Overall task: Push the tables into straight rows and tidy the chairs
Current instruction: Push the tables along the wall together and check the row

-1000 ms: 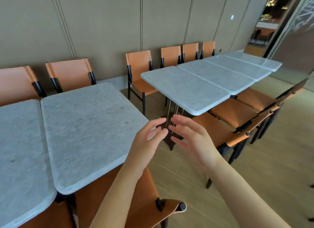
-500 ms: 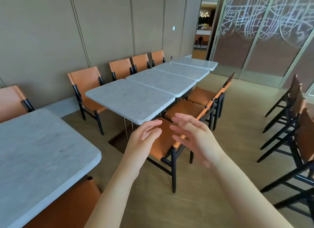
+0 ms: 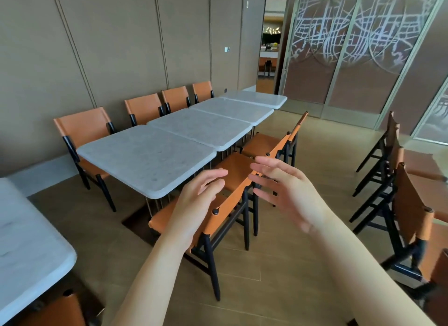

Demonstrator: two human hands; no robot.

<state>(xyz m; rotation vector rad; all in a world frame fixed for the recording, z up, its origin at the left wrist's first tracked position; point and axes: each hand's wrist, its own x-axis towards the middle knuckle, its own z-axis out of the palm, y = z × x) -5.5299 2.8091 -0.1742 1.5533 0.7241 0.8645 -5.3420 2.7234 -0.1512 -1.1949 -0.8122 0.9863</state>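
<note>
At far left we see a grey marble tabletop (image 3: 29,240). Then a row of four grey marble tabletops (image 3: 148,155), orange leather chairs (image 3: 218,211) tucked along its near edge. Our left hand (image 3: 196,199) and right hand (image 3: 288,192) hover above them, each grip relaxed, holding nothing. Dark-framed chairs (image 3: 397,192) crowd the right.

Both hands are raised with loose fingers, left hand (image 3: 194,204) and right hand (image 3: 288,194), holding nothing, above an orange chair (image 3: 218,219) tucked at the nearest marble table (image 3: 145,160) in a row of four.
</note>
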